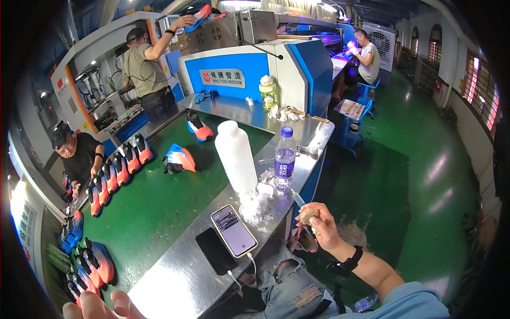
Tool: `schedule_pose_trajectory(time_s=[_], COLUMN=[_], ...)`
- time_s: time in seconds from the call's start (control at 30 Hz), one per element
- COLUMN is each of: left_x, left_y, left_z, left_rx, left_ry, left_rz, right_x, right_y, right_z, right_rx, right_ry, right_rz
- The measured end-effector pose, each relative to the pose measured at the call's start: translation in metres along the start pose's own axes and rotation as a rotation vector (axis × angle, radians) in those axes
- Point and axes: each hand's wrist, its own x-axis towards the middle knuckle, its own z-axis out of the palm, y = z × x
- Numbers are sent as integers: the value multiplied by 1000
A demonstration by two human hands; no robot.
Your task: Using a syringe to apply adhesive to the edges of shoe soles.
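2 risks, my read. First: right hand [317, 226] hangs off the steel tabletop [175, 282] edge, above the knee in ripped jeans [289, 290], so the small brown lump [308, 215] it pinches could drop to the green floor [404, 212] if the grip slips. A thin blue-tipped tool [296, 198] sticks out just above the fingers; can't tell what it is. Second: white powder pile [255, 204] sits touching the lit phone [234, 230], near the tall white bottle [236, 157] and the water bottle [285, 158]; a nudge could tip either. Right hand curled closed on the lump. Left hand [103, 307]: only fingertips at the bottom edge, spread loose, holding nothing visible.
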Motion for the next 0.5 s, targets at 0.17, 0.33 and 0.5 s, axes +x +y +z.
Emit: schedule_pose_trajectory(time_s=[0.17,0.33,0.5], left_x=[16,32,51], left_y=[-13,-24,-39], left_z=[5,9,15], left_rx=[-79,-150,-235], left_ry=[-206,-422,-640], left_rz=[-3,-25,-71], right_x=[-4,-1,11], right_y=[-1,2,18], right_z=[-5,-9,-1], right_rx=[-13,-30,-2], right_ry=[-23,-4,24], right_rz=[0,8,30])
